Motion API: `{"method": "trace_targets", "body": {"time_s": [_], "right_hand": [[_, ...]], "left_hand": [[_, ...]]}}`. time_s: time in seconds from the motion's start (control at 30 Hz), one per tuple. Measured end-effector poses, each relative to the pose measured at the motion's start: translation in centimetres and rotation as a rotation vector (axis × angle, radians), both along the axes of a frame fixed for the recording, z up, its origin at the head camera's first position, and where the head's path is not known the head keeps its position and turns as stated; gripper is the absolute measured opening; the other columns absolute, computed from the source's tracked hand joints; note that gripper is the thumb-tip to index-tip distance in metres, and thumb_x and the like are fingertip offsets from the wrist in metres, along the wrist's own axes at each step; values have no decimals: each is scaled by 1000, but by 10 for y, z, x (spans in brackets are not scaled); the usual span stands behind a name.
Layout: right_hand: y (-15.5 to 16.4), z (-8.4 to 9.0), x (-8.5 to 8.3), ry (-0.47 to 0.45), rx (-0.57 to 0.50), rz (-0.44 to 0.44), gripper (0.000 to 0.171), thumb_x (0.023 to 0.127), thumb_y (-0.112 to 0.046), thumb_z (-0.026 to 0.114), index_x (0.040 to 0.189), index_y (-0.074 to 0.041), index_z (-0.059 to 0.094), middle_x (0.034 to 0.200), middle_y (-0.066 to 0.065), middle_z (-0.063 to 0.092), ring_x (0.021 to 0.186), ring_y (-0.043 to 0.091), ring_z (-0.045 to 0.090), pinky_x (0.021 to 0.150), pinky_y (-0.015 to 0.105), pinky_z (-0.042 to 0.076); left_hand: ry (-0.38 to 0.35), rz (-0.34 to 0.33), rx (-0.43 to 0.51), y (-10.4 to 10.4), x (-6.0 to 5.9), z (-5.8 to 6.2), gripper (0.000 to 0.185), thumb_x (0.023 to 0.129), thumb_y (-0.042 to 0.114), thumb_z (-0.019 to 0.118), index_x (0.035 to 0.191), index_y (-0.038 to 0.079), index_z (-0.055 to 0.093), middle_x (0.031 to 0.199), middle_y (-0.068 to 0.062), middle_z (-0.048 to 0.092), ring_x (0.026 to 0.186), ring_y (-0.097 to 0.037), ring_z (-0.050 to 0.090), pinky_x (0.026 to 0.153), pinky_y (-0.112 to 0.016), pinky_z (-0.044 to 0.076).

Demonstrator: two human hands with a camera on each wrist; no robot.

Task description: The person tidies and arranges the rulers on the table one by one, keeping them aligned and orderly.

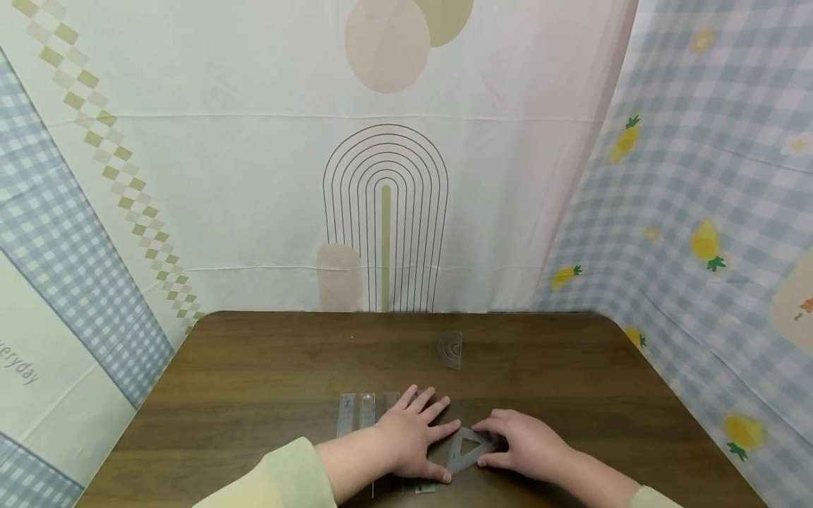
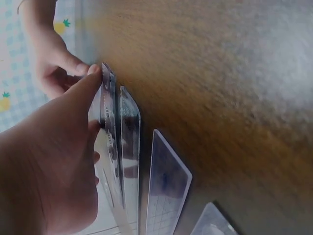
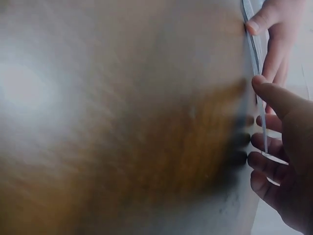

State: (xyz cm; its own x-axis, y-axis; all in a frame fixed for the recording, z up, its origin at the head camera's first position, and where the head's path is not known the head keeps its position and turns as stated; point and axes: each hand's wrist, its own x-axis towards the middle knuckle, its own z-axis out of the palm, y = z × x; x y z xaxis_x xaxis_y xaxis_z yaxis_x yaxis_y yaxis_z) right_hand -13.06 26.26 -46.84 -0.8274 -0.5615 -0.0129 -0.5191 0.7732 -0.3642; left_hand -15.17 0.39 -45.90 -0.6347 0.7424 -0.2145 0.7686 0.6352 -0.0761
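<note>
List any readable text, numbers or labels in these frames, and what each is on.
"eryday": printed on the cloth backdrop at the left edge of the head view; the start of the word is cut off by the frame.
Clear rulers on the table: scale markings too small to read in the head view and blurred in the left wrist view.
Set square between the hands, and protractor: no legible marks.

Rulers (image 1: 365, 413) partly hidden under left hand (image 1: 413, 437).

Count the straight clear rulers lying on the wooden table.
3 show clearly, side by side left of the left hand: ruler one, ruler two, ruler three, partly under the hand. More may be hidden beneath it.
</note>
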Motion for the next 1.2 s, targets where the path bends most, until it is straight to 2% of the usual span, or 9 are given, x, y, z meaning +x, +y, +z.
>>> {"method": "trace_targets", "body": {"time_s": [0.27,0.53,0.83,1.0,1.2], "right_hand": [[-1,-2,16,-8,-9,-50,53,84,-61,69,117,-19,72,92,-18,54,75,-3,47,63,24,45],[-2,-4,27,9,0,-73,53,87,-58,68,117,-15,72,91,-18,52,76,-3,47,63,26,45],[1,0,34,-93,12,-39,54,92,-51,65,126,-10,69,94,-15,54,74,-3,47,61,24,43],[3,1,36,-106,1,-41,52,92,-47,67,126,-8,69,93,-14,54,73,-3,47,61,24,42],[4,2,38,-160,-30,-45,48,91,-39,70,126,-6,68,93,-14,54,72,-3,48,60,24,43]], "left_hand": [[-5,-79,4,-2,-2,1,82,83,86,35,154,48,23,165,7,17,152,-24,12,120,-47,11],[-31,-119,8,-3,-5,1,80,84,85,36,154,50,21,165,8,15,152,-24,11,120,-47,11],[-68,-151,8,-3,-8,2,77,85,82,38,153,53,19,165,10,13,152,-23,9,121,-46,11],[-91,-166,7,-2,-11,0,74,86,81,36,153,53,18,165,11,10,152,-22,7,121,-47,9],[-86,-183,4,-1,-10,2,72,88,79,36,153,53,18,165,11,11,152,-22,7,121,-47,11]]}}
